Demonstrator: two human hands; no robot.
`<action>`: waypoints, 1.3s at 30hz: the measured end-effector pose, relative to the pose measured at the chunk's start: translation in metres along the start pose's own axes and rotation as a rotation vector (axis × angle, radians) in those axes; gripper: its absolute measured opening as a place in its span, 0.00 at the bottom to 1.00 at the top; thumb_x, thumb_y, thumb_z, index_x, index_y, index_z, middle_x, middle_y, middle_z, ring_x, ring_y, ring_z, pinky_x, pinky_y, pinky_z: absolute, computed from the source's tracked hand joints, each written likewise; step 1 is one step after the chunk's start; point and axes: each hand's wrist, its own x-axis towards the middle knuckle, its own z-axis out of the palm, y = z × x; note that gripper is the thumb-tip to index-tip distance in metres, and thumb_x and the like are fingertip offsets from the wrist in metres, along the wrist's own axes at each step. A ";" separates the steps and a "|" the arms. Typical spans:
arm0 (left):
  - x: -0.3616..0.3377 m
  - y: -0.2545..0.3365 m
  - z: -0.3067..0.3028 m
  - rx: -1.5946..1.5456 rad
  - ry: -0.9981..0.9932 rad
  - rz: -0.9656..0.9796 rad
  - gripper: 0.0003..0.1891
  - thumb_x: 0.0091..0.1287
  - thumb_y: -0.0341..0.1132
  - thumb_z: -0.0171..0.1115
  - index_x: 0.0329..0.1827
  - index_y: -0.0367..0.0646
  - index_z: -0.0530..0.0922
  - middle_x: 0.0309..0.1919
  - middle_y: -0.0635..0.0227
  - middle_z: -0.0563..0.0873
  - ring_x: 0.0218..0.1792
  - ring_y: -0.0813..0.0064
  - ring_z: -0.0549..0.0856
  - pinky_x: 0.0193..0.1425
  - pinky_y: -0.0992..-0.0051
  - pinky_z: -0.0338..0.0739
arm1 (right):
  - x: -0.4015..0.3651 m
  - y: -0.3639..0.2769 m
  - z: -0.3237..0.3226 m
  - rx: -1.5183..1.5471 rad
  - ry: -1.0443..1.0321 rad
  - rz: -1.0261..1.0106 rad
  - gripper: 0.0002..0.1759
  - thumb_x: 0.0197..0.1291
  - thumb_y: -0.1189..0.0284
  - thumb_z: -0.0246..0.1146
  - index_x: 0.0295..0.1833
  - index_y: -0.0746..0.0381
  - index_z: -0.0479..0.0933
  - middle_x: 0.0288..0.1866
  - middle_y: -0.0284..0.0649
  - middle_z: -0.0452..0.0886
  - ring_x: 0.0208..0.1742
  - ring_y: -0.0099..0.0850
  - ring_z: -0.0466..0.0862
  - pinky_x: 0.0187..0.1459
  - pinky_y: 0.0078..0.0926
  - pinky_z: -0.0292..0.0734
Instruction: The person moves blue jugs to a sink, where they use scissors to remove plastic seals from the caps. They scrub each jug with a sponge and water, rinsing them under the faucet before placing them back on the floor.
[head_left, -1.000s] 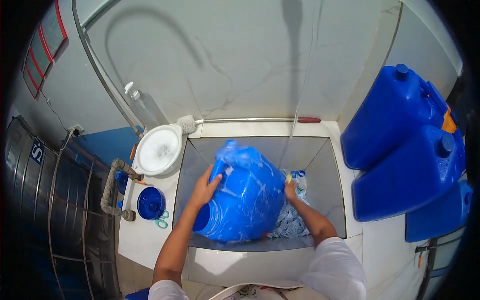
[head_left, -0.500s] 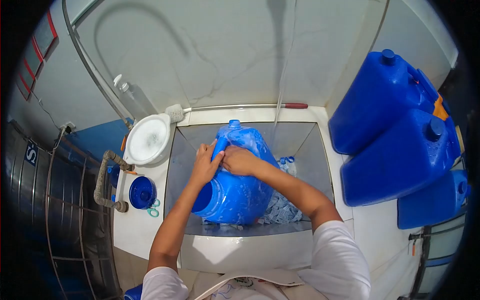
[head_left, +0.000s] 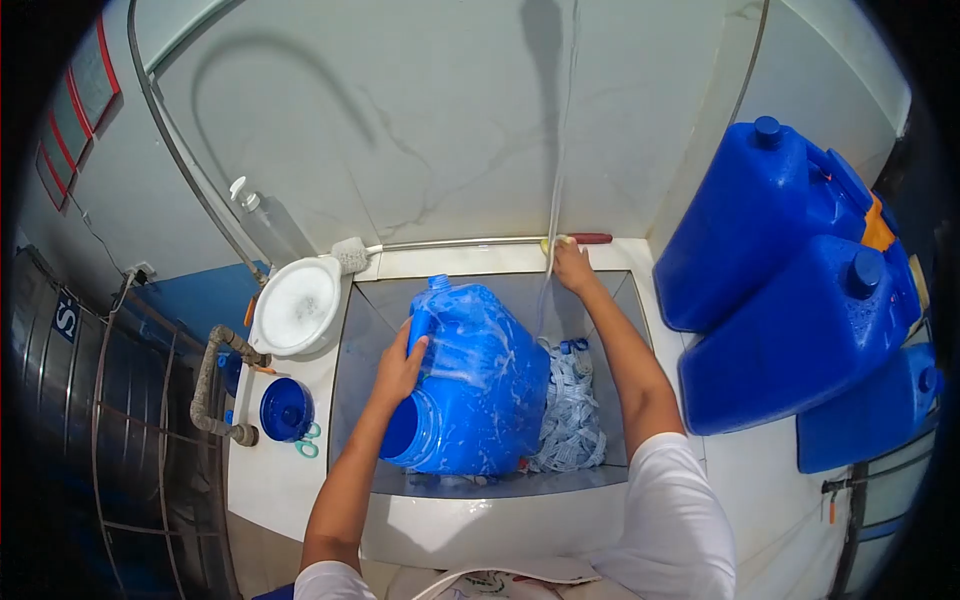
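Note:
A blue water jug (head_left: 475, 370) lies tilted in the sink (head_left: 350, 420), its large round mouth facing left and toward me. White suds streak its side. My left hand (head_left: 398, 368) is closed around the jug's handle, near the small capless spout. At the back ledge, my right hand (head_left: 572, 265) is off the jug, its fingers on a small yellow piece that looks like a sponge (head_left: 553, 243). This piece is mostly covered by the fingers and lies against a long-handled brush (head_left: 470, 242). A thin hose or water stream (head_left: 563, 130) hangs beside that hand.
Bluish-white strips (head_left: 572, 415) lie in the sink to the right of the jug. Large blue jugs (head_left: 750, 230) stand along the right counter. On the left are a white basin of suds (head_left: 297, 305), a blue bowl (head_left: 286, 408), scissors (head_left: 309, 440) and a pump bottle (head_left: 272, 225).
My right hand has left the jug's handle area and reached to the back ledge, where the yellow piece now shows. My left hand stays on the handle. The view has shifted slightly.

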 end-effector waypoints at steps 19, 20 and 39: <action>0.022 0.065 0.042 0.007 -0.346 0.406 0.27 0.67 0.43 0.54 0.64 0.36 0.66 0.56 0.44 0.76 0.57 0.49 0.76 0.60 0.62 0.69 | 0.017 -0.154 -0.131 0.868 -0.623 0.679 0.12 0.60 0.78 0.49 0.39 0.75 0.76 0.34 0.52 0.81 0.31 0.36 0.85 0.38 0.25 0.85; 0.021 0.068 0.041 0.009 -0.344 0.408 0.27 0.67 0.43 0.54 0.64 0.36 0.66 0.56 0.44 0.76 0.57 0.49 0.76 0.60 0.62 0.69 | 0.018 -0.155 -0.128 0.799 -0.670 0.650 0.11 0.60 0.79 0.49 0.38 0.75 0.76 0.33 0.52 0.81 0.31 0.36 0.85 0.37 0.25 0.85; 0.054 0.057 0.098 0.023 -0.133 0.142 0.26 0.66 0.42 0.54 0.64 0.38 0.64 0.46 0.38 0.78 0.46 0.42 0.77 0.59 0.56 0.66 | 0.027 -0.163 -0.144 0.985 -0.715 0.746 0.08 0.59 0.81 0.50 0.34 0.72 0.75 0.32 0.49 0.80 0.35 0.36 0.85 0.37 0.26 0.86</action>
